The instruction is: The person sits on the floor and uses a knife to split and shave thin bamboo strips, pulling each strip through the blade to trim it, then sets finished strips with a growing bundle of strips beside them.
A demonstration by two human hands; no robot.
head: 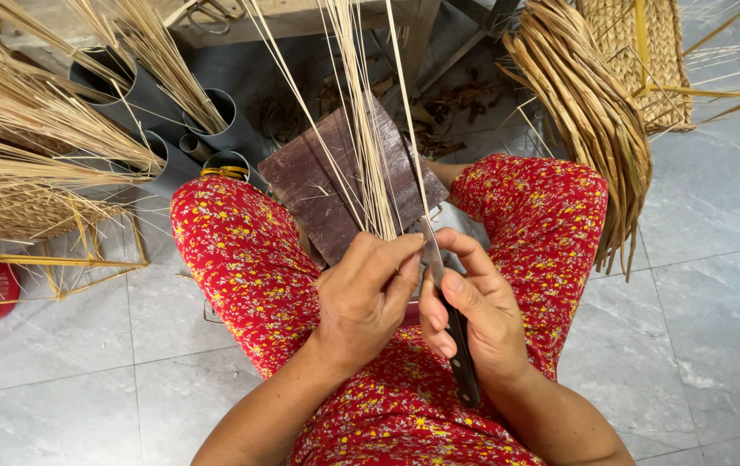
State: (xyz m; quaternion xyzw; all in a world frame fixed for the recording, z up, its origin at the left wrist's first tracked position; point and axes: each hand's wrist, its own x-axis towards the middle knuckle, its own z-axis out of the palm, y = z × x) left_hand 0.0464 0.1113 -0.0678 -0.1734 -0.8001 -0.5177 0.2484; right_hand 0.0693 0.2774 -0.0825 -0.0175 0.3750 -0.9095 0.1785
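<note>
1. Head view, relation: thin bundle of pale straw stalks (368, 129) rising up and away from the fingers, long axis nearly upright in the picture, fanning slightly toward the far end. Lower ends gathered just above the fingertips of the left hand (368, 293).
2. Head view, nearer hand: left hand directly at the base of the stalks; right hand (474, 315) just beside, touching or nearly touching the left at the thumbs.
3. Head view, left fingers (387, 255): curled tight, pinching the stalk ends between thumb and forefinger; a ring visible on one finger.
4. Head view, right fingers (461, 298): clenched round the dark handle of a knife (448, 306), blade pointing up toward the stalk ends and meeting them at the tip of the left thumb. Exact contact of blade with straw too small to tell.
5. Head view, beyond the fingers: worn dark wooden board (335, 185) lying behind the stalks, between the knees in red flowered cloth (240, 250).
6. Head view, left of the fingers: grey tubes (158, 103) stuffed with more straw, well apart.
7. Head view, right of the fingers: hanging sheaf of broad dried leaves (594, 121) over a grey tiled floor (707, 311), well apart.
</note>
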